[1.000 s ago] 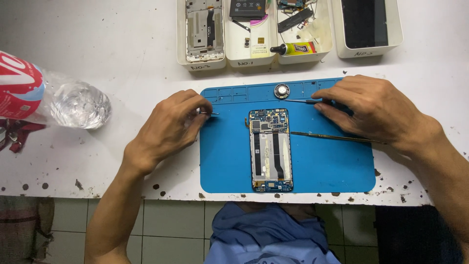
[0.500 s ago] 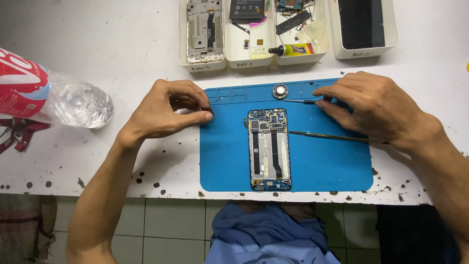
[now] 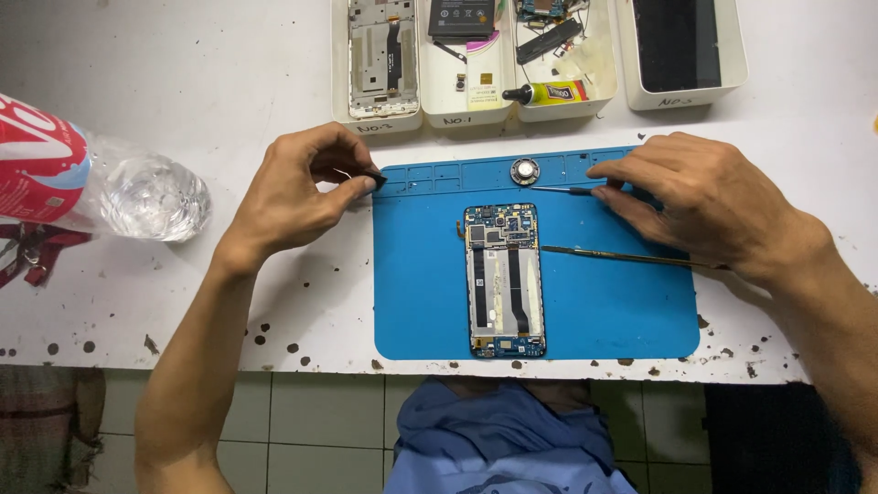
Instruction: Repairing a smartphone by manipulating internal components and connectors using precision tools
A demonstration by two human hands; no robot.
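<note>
Blue silicone mat (image 3: 594, 302) lies between my two hands, and on it I see the opened phone (image 3: 505, 280), back cover off, lying flat and lengthwise: dark circuit board at the far end, silver shield with two black ribbon cables down the middle. My left hand (image 3: 297, 192), just left of the mat's far corner, pinches a small dark part (image 3: 377, 181) between thumb and fingertips. My right hand (image 3: 709, 201) rests loosely curled on the mat, fingertips on a thin screwdriver (image 3: 562, 190); a slim metal pry tool (image 3: 631, 257) lies just under it.
</note>
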